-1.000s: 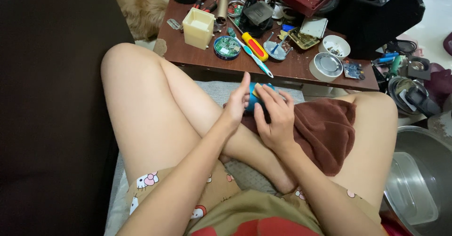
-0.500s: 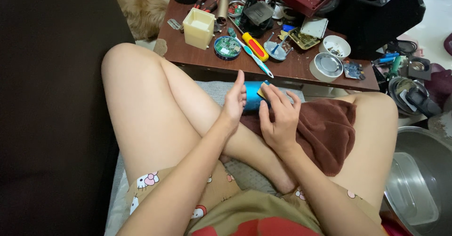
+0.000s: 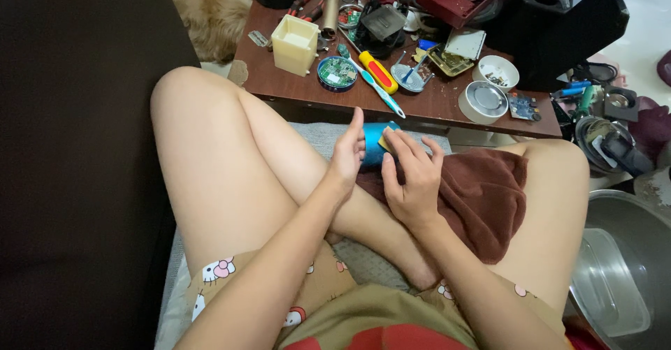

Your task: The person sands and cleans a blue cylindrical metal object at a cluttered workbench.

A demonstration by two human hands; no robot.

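Note:
I sit cross-legged with a brown towel (image 3: pixel 482 196) over my lap. My left hand (image 3: pixel 347 156) cups the side of a blue cylinder-shaped object (image 3: pixel 376 144), its fingers pointing upward. My right hand (image 3: pixel 411 179) rests on the cylinder's other side and presses a small yellowish piece (image 3: pixel 384 142) against it with the fingertips. Most of the blue object is hidden between the two hands.
A low brown table (image 3: pixel 433 102) stands just beyond my knees, crowded with a cream box (image 3: pixel 294 44), a round green circuit board (image 3: pixel 337 73), a red-yellow screwdriver (image 3: pixel 378 72), a toothbrush (image 3: pixel 381 91), a tape roll (image 3: pixel 485 101) and a white bowl (image 3: pixel 495 72). A metal basin (image 3: pixel 622 266) sits at right.
Both hands shifted slightly on the blue object; the right fingers moved up over its top and the yellowish piece now shows under them.

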